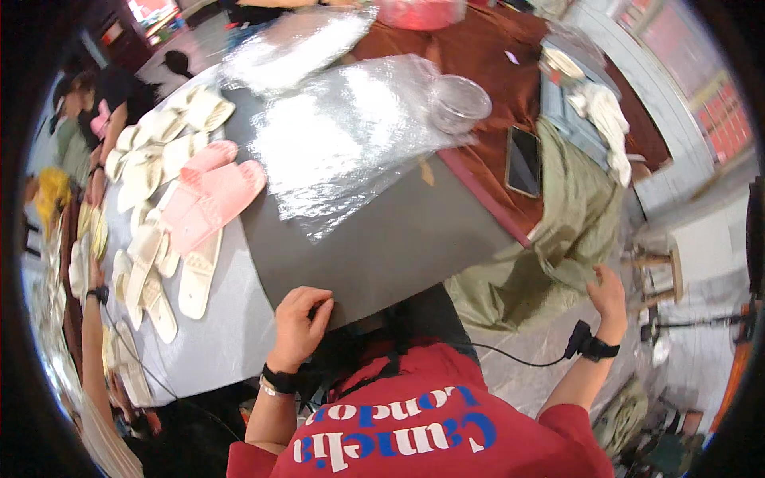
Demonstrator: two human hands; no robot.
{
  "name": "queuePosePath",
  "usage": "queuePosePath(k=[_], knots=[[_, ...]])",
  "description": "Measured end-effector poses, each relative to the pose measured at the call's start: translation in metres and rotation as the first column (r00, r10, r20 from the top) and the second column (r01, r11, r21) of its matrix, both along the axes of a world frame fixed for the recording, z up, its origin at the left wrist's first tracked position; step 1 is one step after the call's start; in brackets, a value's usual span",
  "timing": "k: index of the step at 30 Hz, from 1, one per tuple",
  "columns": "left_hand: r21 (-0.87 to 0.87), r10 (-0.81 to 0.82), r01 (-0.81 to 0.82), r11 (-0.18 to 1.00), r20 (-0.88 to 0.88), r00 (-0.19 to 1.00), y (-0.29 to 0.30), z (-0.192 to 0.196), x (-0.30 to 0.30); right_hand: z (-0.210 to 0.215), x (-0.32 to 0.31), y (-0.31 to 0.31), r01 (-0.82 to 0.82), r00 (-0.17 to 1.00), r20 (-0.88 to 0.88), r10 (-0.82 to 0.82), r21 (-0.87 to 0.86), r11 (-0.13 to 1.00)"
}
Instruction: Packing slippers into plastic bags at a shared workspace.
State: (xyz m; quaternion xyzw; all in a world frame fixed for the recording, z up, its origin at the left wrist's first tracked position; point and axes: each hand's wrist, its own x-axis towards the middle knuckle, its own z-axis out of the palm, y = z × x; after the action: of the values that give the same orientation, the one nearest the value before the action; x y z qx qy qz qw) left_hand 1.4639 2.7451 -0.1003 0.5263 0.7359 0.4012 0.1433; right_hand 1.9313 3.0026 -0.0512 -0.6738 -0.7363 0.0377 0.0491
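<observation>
Grey board (398, 247) overlapped by curled left hand (300, 323), green cloth (550, 271) neared by half-curled right hand (608, 296); whether either is gripped cannot be told.

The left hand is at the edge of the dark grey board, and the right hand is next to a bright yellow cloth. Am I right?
Not quite: the cloth next to the right hand is olive green, not bright yellow, as the head view shows. The left hand is indeed at the edge of the dark grey board.
</observation>
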Motion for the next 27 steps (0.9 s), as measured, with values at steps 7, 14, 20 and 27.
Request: queuePosePath(k=[7, 14, 20, 27], knots=[[-0.025, -0.104, 0.104, 0.994, -0.001, 0.995, -0.001, 0.011, -0.007, 0.038, -0.169, 0.018, -0.580, 0.791, -0.076, 0.607, 0.226, 0.783], [-0.039, -0.131, 0.133, 0.990, 0.042, 0.990, -0.012, 0.011, -0.015, 0.030, -0.367, 0.021, -0.929, 0.369, 0.090, 0.925, 0.076, 0.363], [-0.022, -0.088, 0.096, 0.995, 0.253, 0.963, -0.015, 0.001, -0.019, -0.020, -0.457, 0.030, -0.924, 0.356, 0.112, 0.928, 0.190, 0.331], [-0.063, -0.087, 0.109, 0.992, 0.288, 0.954, -0.018, -0.001, -0.024, -0.061, -0.474, 0.061, -0.906, 0.323, -0.197, 0.925, 0.218, 0.363]])
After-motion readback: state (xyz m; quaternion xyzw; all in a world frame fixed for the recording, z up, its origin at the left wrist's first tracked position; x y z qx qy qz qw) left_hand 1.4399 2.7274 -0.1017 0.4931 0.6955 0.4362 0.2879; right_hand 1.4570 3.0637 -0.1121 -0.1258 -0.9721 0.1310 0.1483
